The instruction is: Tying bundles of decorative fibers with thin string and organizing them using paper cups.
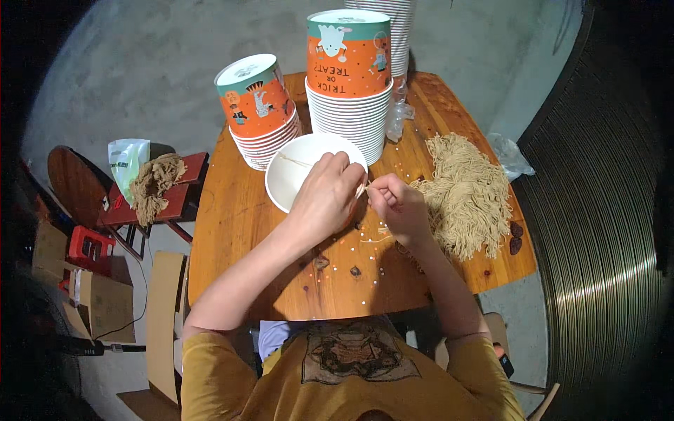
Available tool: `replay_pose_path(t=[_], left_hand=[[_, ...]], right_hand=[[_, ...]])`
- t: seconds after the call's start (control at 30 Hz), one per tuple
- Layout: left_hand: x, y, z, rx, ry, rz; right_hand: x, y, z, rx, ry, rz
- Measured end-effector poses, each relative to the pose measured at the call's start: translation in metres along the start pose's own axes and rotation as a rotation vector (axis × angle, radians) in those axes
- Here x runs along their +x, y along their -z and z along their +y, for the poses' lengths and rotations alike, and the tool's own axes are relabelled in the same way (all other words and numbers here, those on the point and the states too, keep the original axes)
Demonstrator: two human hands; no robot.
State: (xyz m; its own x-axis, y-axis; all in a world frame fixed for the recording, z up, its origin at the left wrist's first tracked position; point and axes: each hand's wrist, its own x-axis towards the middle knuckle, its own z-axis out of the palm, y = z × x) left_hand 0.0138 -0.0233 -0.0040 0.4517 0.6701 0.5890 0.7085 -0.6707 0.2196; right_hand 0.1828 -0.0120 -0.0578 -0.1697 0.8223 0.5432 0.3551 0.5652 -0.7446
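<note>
Hands meeting over the wooden counter, fingertips nearly touching. Left hand curled, fingers pressed together, pinching one end of a thin beige string and resting over the rim of a white paper bowl. Right hand just beside it, thumb and forefinger pinched on the same string. Heap of beige strings lying just right of the right hand, touching its outer edge. Beyond the left hand, two stacks of white bowls, each topped with an orange printed bowl turned upside down: one tilted stack, one taller stack. Crumpled clear plastic beside the taller stack. Far left of the left hand, off the counter, another bundle of strings on a red stool.
</note>
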Motion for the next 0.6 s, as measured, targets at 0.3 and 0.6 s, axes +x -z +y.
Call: replay_pose_path(t=[0.3,0.6], left_hand=[[0.001,-0.008,-0.005,-0.211,0.074,0.075],[0.002,-0.006,-0.002,-0.334,0.170,0.024]], right_hand=[[-0.001,-0.004,0.007,0.055,0.007,0.027],[0.005,0.004,-0.003,0.456,-0.251,-0.064]])
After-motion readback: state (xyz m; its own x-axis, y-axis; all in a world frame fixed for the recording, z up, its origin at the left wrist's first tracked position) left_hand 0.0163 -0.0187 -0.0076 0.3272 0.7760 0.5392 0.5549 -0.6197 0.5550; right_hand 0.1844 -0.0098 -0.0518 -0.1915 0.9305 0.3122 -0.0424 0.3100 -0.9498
